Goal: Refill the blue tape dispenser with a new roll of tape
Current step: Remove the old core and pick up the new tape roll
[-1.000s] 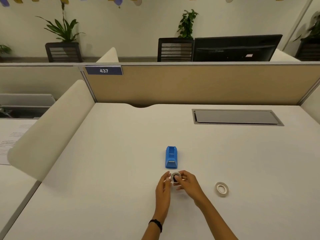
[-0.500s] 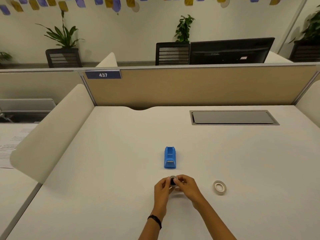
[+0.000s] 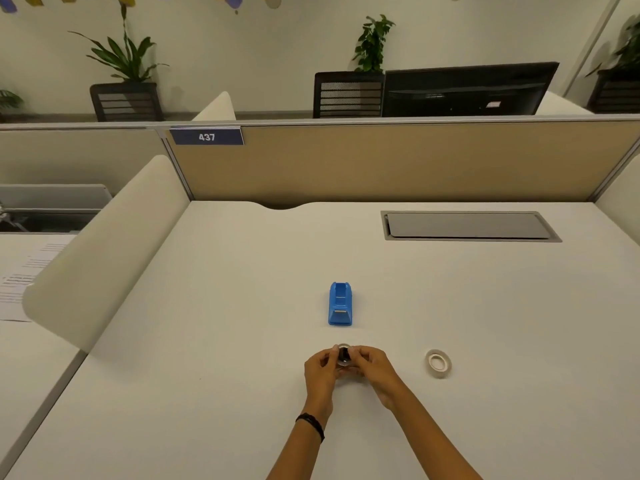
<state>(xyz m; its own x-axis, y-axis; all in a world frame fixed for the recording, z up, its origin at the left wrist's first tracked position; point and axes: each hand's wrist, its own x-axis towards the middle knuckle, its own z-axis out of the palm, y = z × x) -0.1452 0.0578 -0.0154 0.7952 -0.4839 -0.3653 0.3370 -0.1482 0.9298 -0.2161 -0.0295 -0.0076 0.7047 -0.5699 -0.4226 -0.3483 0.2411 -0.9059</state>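
Observation:
The blue tape dispenser (image 3: 340,304) stands on the white desk (image 3: 242,306), its slot empty as far as I can see. Just in front of it my left hand (image 3: 320,374) and my right hand (image 3: 374,370) are pressed together around a small ring with a dark core (image 3: 344,354), held upright between the fingertips; most of it is hidden by the fingers. A roll of pale tape (image 3: 438,363) lies flat on the desk to the right of my right hand, untouched.
A grey cable hatch (image 3: 467,226) is set into the desk at the back right. A tan partition (image 3: 381,161) closes the far side. A rounded white divider (image 3: 104,251) lines the left edge, with papers (image 3: 20,282) on the neighbouring desk.
My two hands have closed in tighter around the small ring with the dark core. The dispenser and the loose tape roll have not moved on the desk.

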